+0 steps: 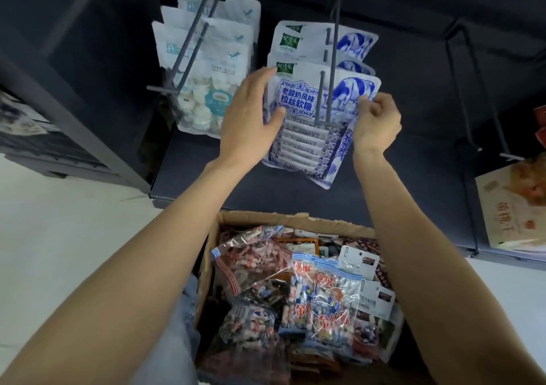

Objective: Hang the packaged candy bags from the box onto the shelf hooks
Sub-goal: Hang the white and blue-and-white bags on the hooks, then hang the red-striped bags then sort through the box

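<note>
Front blue-and-white candy bag (298, 101): cow print at upper right, Chinese lettering at left, clear window with white sticks below. Hangs on the middle shelf hook (320, 98), tilted, foremost of three like bags. Left hand (251, 116) lies flat against its left edge with the thumb on its face; right hand (375, 122) pinches its right edge. Cardboard box (266, 218) sits below the shelf front, open, heaped with clear bags of wrapped candy (322, 299), red, white and blue.

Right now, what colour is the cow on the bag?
Blue and white, on the front candy bag, head view.
</note>
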